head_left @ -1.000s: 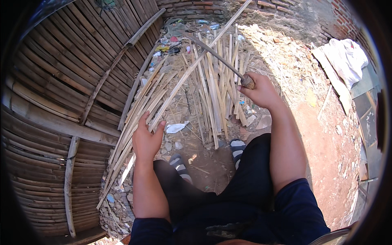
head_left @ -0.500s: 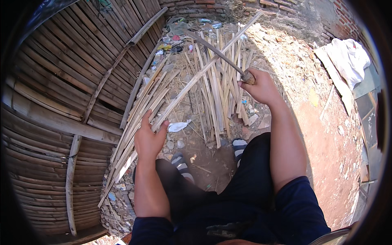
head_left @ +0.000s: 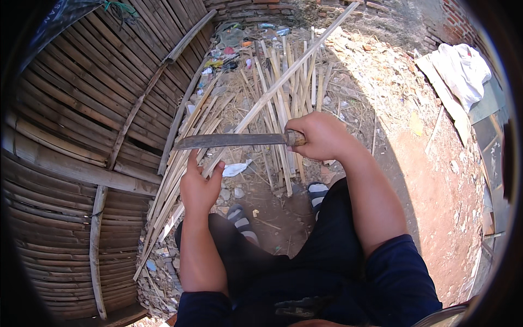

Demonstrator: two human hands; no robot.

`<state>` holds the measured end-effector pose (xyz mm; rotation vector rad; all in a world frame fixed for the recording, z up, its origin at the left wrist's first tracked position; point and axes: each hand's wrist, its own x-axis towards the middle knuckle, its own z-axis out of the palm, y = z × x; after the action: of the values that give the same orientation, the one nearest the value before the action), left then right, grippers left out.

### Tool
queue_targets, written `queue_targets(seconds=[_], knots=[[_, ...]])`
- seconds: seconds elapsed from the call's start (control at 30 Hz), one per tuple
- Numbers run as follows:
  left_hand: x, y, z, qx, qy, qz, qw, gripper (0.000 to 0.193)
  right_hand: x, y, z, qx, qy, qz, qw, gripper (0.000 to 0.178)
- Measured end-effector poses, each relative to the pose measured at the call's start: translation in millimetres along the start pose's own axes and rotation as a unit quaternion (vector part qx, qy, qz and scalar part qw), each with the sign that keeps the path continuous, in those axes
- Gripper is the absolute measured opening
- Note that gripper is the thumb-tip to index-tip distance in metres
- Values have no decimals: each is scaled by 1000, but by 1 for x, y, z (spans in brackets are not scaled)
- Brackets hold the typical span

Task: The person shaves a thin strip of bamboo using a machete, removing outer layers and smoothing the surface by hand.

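My right hand (head_left: 322,136) is wrapped round the short wooden handle of a machete (head_left: 231,140). Its long dark blade points left, nearly level across the view. My left hand (head_left: 199,188) grips the near end of a long pale bamboo strip (head_left: 297,64) between thumb and fingers. From there the strip slants up and away to the far right. The blade crosses over the strip just beyond my left fingertips; whether the two touch I cannot tell. Several more bamboo strips (head_left: 286,163) lie on the ground ahead of my feet, and another bundle (head_left: 163,204) lies to the left.
A bamboo slat wall (head_left: 60,147) closes off the left side, and a brick wall (head_left: 256,12) stands at the back. Rubble and litter cover the ground. A white cloth sack (head_left: 463,71) lies at the far right. My sandalled feet (head_left: 239,218) are among the debris.
My right hand has come down and left, swinging the machete from a raised slant to nearly level over the strip. My left hand keeps its hold, and the strip's far end sits higher in view.
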<state>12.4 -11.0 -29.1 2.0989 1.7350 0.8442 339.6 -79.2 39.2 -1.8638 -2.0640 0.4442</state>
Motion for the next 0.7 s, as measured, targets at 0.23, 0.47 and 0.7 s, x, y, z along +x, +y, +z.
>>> queue_targets(seconds=[0.23,0.47,0.7], knots=[[4,10,-20,-2,-2,-17,1000,76,-7,76,-15,143,256,171,940,32],[5,4,-4,-1,28,4,1000,72,-10,26,-8,47,102,59,992,30],[3,-9,-3,-21,47,30,998,66,-4,-9,0,-45,-5,-17,999,32]])
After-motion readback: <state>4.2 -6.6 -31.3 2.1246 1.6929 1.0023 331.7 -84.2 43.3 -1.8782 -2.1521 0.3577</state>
